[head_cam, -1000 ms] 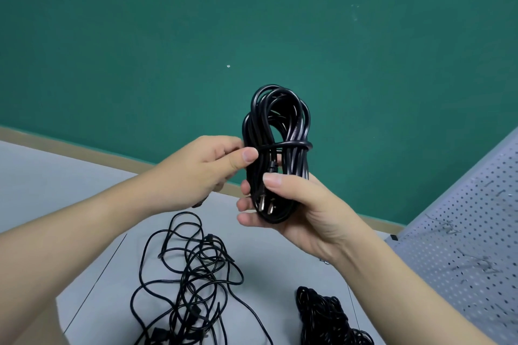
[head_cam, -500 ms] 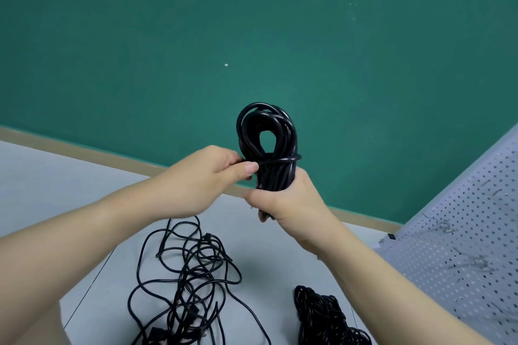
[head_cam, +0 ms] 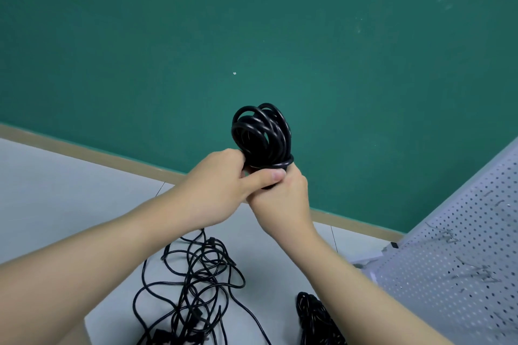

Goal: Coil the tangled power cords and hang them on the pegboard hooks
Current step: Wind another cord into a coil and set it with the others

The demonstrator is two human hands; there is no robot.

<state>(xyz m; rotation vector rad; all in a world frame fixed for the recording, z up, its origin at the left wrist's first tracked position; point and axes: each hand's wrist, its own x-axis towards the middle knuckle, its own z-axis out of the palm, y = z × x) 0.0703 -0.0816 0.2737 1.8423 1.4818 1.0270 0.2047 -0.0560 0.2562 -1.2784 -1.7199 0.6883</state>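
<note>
Above the grey table, a coiled cord of black glossy loops is held up before the green wall. Its lower part is hidden inside the right hand, whose fingers are curled around it. The left hand is closed at the wrap, its thumb pressed across the bundle below the round loops. Beneath the coil, a tangled cord and a second bundle are cut off by the frame's bottom edge. To the coil's right, small hooks on the perforated white pegboard are hard to make out.

Bright even light, soft shadows, wide-angle edge distortion
</note>
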